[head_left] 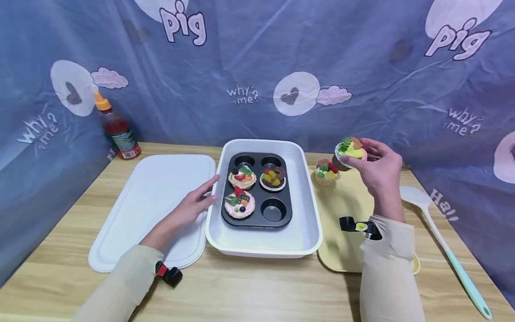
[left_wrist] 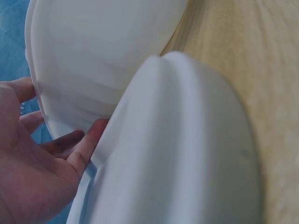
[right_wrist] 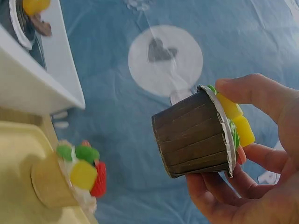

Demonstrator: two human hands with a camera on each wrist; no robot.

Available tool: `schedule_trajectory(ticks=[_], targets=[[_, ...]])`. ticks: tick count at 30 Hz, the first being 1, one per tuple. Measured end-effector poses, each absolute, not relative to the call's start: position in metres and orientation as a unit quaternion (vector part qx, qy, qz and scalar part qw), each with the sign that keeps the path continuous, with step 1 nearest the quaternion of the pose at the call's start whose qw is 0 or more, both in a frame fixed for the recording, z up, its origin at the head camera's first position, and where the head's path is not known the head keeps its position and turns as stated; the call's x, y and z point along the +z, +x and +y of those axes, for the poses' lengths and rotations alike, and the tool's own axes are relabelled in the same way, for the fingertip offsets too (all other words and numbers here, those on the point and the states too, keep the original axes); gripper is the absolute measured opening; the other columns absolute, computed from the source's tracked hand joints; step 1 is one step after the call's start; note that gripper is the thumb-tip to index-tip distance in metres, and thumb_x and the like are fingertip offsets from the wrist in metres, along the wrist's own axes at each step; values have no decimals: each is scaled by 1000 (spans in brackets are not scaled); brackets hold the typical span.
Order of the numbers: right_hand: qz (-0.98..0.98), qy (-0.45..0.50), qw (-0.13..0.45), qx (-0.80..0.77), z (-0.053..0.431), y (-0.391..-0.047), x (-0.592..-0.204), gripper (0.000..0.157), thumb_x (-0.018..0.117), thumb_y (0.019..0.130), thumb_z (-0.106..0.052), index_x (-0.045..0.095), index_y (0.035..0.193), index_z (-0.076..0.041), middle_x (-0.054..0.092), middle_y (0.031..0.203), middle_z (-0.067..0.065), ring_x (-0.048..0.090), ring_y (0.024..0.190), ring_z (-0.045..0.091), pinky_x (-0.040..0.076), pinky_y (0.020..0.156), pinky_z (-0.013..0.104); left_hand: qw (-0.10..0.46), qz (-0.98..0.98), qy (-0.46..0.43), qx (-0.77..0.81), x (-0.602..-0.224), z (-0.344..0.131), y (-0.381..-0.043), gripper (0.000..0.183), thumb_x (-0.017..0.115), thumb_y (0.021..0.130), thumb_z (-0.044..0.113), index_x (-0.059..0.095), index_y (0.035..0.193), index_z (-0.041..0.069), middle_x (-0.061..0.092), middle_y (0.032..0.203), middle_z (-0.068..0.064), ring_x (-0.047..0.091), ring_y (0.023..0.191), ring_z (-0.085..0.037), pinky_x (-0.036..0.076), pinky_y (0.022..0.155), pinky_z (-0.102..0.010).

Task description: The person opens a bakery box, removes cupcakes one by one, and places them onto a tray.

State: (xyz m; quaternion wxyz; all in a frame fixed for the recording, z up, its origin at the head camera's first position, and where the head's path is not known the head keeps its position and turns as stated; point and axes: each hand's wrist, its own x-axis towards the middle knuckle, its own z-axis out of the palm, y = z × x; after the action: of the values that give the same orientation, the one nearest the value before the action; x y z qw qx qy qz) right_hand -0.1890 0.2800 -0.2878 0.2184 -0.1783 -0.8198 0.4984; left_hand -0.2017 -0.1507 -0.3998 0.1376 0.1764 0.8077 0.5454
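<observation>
In my right hand (head_left: 382, 167) I hold a cupcake (right_wrist: 194, 135) with a dark brown cup and green and yellow toppings, lifted above the yellow tray (head_left: 346, 241). Thumb and fingers grip it near its rim. My left hand (head_left: 197, 201) touches the left side of the white bin (head_left: 265, 250) with fairly straight fingers. Inside that bin lies a dark muffin pan (head_left: 257, 219). Its wells hold a strawberry-topped cupcake (head_left: 242, 178), a pink-cream cupcake (head_left: 240, 205) and a chocolate cupcake with yellow pieces (head_left: 272, 179). The front right well shows its bare bottom.
Another cupcake (head_left: 326, 173) with fruit toppings stands at the back of the yellow tray. White cutting boards (head_left: 157, 192) lie left of the bin. A sauce bottle (head_left: 120, 134) stands at the back left. At the right lies a long white-and-mint spatula (head_left: 446, 246). A blue printed cloth (head_left: 241, 53) hangs behind.
</observation>
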Motion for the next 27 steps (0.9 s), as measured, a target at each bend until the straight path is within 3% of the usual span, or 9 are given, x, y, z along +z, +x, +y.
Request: schedule_trajectory(ticks=[7, 16, 27], targets=[[-790, -237, 221, 520, 300, -191, -293, 70, 90, 73, -18, 64, 138, -19, 65, 118, -9, 55, 95, -1, 48, 73, 9, 134, 810, 173, 544, -399, -153, -200, 62, 49, 107, 28, 21, 163, 24, 23, 163, -29, 43, 140, -47, 51, 104, -49], [-765, -278, 225, 535, 319, -194, -309, 71, 91, 71, -17, 64, 137, -19, 58, 97, -21, 55, 95, -3, 46, 74, 8, 140, 804, 177, 550, -400, -150, -200, 63, 50, 107, 29, 21, 163, 23, 23, 163, -28, 45, 139, -45, 51, 104, -46], [-769, -322, 209, 511, 329, -213, -346, 73, 92, 70, -24, 64, 137, -19, 54, 97, -18, 56, 97, -2, 48, 87, 11, 145, 806, 165, 550, -399, -151, -200, 63, 50, 107, 30, 21, 162, 28, 22, 164, -25, 46, 138, -45, 49, 107, -52]])
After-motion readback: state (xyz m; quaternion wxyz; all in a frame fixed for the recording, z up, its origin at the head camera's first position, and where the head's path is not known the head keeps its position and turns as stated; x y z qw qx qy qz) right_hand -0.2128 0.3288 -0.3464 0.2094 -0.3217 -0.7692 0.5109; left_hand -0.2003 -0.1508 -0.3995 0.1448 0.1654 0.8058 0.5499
